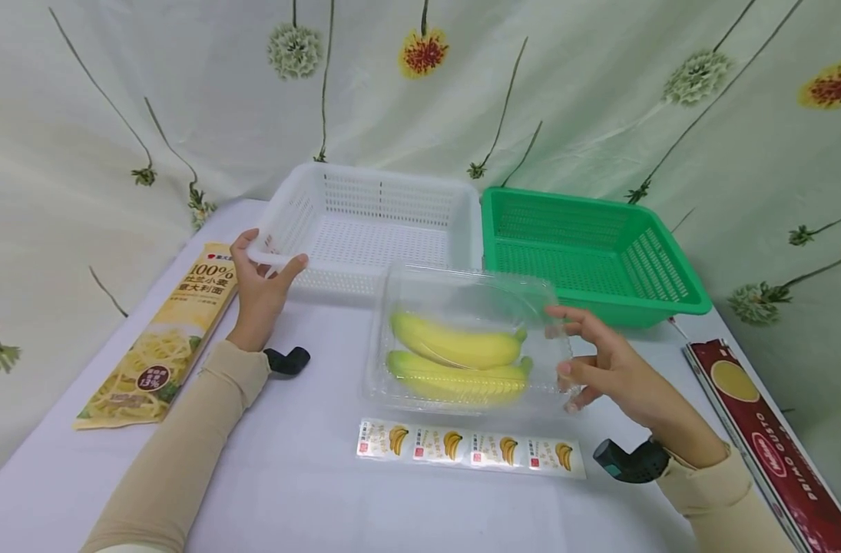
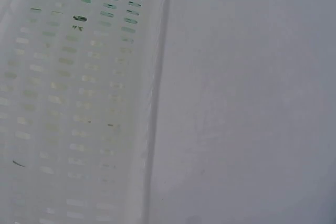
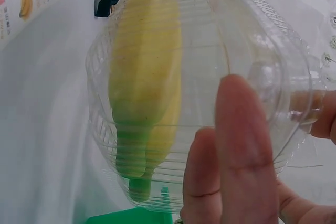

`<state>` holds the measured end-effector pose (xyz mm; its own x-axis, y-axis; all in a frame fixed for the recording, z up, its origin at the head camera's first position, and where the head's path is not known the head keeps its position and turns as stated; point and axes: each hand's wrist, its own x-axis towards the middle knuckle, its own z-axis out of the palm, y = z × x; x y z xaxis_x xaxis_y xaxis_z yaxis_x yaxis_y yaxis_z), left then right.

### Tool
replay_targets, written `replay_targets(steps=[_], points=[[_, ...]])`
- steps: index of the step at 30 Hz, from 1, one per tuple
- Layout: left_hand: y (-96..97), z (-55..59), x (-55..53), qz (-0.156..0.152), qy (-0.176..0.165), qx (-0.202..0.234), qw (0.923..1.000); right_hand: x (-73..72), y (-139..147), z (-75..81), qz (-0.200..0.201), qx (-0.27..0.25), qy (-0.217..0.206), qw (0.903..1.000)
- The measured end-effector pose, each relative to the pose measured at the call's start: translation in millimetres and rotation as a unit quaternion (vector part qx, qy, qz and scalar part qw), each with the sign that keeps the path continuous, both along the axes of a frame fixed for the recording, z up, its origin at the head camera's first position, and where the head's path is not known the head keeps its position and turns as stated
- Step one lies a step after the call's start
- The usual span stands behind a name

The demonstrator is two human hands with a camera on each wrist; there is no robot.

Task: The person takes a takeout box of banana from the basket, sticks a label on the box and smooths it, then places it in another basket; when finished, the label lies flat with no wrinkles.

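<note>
My left hand (image 1: 257,296) grips the front left corner of a white perforated plastic basket (image 1: 379,240); the basket's wall fills the left of the left wrist view, where no fingers show. My right hand (image 1: 617,369) holds the right end of a clear plastic clamshell box (image 1: 471,294), thumb and fingers about its edge. Inside lie two yellow bananas with green tips, the upper banana (image 1: 455,344) and lower banana (image 1: 455,384), side by side. The right wrist view shows the bananas (image 3: 142,61) through the clear wall, with fingers (image 3: 244,150) close to the box.
A green plastic basket (image 1: 551,269) stands right of the white one. In front of the box lies a strip of banana stickers (image 1: 471,449). A yellow pasta packet (image 1: 164,330) is at the left and a dark red packet (image 1: 766,438) at the right edge. A flowered curtain hangs behind.
</note>
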<state>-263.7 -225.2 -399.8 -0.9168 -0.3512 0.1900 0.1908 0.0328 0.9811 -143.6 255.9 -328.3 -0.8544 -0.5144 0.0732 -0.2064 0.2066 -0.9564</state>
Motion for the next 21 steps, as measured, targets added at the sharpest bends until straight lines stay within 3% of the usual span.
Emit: replay_targets(steps=[12, 21], points=[[-0.2, 0.5, -2.6, -0.005, 0.000, 0.007, 1.0000, 5.5, 14, -20.8, -0.009, 0.023, -0.043, 0.9988], [0.9, 0.5, -2.2, -0.003, -0.004, 0.012, 0.9999, -7.3, 12, -38.5, -0.042, 0.049, -0.076, 0.9950]])
